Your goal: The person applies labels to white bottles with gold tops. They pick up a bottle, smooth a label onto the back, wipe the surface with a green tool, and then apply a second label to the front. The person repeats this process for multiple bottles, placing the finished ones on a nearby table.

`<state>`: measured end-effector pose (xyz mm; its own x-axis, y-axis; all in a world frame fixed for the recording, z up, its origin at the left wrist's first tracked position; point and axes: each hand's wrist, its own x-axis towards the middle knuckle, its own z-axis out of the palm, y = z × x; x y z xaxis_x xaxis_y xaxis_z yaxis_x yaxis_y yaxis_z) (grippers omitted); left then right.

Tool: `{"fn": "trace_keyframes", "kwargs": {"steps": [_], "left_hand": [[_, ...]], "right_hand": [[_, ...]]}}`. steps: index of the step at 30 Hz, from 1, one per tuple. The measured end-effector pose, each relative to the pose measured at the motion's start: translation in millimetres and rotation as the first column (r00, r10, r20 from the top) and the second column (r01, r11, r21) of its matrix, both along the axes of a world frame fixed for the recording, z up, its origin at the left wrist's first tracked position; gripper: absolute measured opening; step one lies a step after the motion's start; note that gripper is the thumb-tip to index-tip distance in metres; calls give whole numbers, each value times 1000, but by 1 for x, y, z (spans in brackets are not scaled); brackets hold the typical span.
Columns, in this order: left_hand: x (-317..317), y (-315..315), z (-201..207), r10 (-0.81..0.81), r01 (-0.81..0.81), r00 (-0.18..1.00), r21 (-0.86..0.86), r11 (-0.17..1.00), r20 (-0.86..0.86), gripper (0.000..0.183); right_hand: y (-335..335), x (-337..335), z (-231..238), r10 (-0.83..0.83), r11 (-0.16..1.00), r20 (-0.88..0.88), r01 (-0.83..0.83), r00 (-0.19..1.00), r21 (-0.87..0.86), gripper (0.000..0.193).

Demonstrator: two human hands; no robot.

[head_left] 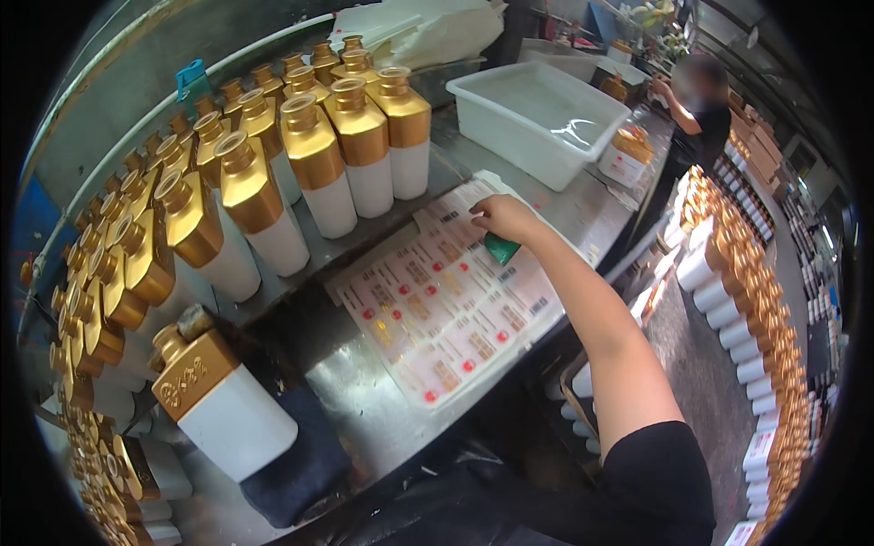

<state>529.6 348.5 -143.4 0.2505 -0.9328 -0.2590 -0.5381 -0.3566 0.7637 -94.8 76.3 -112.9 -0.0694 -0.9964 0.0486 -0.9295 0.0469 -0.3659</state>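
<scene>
My right hand (506, 218) is above the far part of a sheet of printed labels (460, 318), fingers curled. A small green scraper-like piece (501, 247) sticks out below the palm, closed in by the fingers. The sheet lies on a white board on the metal bench, with red dots and rows of print. To its left, a white bottle with a gold top (241, 423) lies tilted on a folded dark cloth (309, 455). Its gold shoulder has a raised pattern, and its neck is by a small dark block (194, 321). My left hand is out of view.
Several rows of gold-and-white bottles (314, 164) crowd the bench's back left. Behind the sheet stands a white plastic tub (537, 118) with a labelled bottle (628, 156) beside it. More bottles (737, 309) line the right side. A person in black (706, 118) works at the far end.
</scene>
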Motion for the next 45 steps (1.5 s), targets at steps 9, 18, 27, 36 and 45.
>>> {"fn": "trace_keyframes", "kwargs": {"steps": [9, 18, 27, 36, 45], "left_hand": [[26, 37, 95, 37, -46, 977, 38, 998, 210, 31], [48, -41, 162, 137, 76, 493, -199, 977, 859, 25], [87, -48, 101, 281, 89, 665, -446, 890, 692, 21], [6, 10, 123, 299, -462, 873, -459, 759, -385, 23], [-63, -87, 123, -112, 119, 992, -759, 640, 61, 25]], "right_hand": [[-125, -29, -30, 272, 962, 31, -272, 962, 24, 41], [-136, -23, -38, 265, 963, -120, -268, 957, -7, 34], [-110, -17, -13, 208, 978, 22, -208, 978, -9, 37], [-113, -12, -15, 238, 968, -199, -249, 951, -31, 30], [-94, -76, -23, -86, 928, 53, 99, 995, -358, 19]]}}
